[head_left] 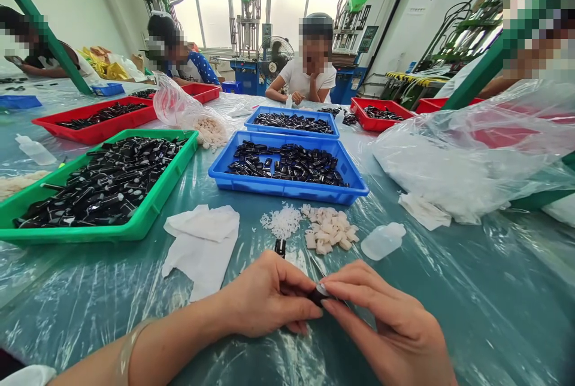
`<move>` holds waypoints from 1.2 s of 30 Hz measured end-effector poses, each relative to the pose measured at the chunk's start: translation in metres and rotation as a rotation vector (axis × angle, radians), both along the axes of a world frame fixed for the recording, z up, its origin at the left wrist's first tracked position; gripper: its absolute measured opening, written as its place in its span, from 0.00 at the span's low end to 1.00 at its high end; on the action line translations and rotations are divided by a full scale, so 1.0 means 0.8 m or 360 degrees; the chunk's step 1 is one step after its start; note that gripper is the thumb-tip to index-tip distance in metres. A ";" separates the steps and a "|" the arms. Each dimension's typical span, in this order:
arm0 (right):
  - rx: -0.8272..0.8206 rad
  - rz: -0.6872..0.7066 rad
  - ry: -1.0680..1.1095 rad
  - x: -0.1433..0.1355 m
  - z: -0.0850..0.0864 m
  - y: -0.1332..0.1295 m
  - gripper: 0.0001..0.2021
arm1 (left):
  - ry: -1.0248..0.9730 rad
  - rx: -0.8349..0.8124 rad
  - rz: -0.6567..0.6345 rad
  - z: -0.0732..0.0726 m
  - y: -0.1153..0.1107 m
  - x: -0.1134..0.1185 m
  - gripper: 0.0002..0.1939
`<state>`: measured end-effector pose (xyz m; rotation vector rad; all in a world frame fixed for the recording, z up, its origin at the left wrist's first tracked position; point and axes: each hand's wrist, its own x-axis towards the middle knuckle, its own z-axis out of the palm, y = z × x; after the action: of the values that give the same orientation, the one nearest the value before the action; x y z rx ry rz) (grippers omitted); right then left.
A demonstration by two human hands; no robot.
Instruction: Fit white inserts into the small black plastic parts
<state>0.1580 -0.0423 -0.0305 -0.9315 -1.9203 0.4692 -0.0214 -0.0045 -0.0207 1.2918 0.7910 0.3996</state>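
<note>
My left hand (269,296) pinches a small black part (318,295) from the left. On the right, the fingertips of my right hand (386,320) close on the same part, near its pale, shiny end. A thin metal tool (318,266) shows between the hands; which fingers hold it is hard to see. Just beyond my left hand lies another black piece (280,247). Past it are a pile of small white bits (282,221) and a heap of cream-coloured blocks (330,229). A translucent bottle (383,241) lies beside the blocks, and a crumpled white cloth (202,242) is to the left.
A green tray (139,227) of black parts stands at the left, with a blue tray (287,187) of black parts ahead. Behind are another blue tray and red trays (90,134). A clear plastic bag (449,158) bulges at the right. Several people sit around the table.
</note>
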 end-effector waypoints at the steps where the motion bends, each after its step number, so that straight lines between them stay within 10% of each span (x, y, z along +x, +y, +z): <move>1: 0.0010 -0.0002 -0.0001 0.000 0.000 0.000 0.14 | 0.0006 0.0013 0.0000 0.000 0.000 0.000 0.08; 36: -0.0040 -0.0095 -0.0058 -0.003 -0.002 -0.002 0.11 | 0.0016 0.0050 0.0124 -0.004 0.002 0.001 0.09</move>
<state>0.1556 -0.0437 -0.0324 -1.0171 -1.9180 0.4452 -0.0205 -0.0028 -0.0239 1.2959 0.8482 0.4699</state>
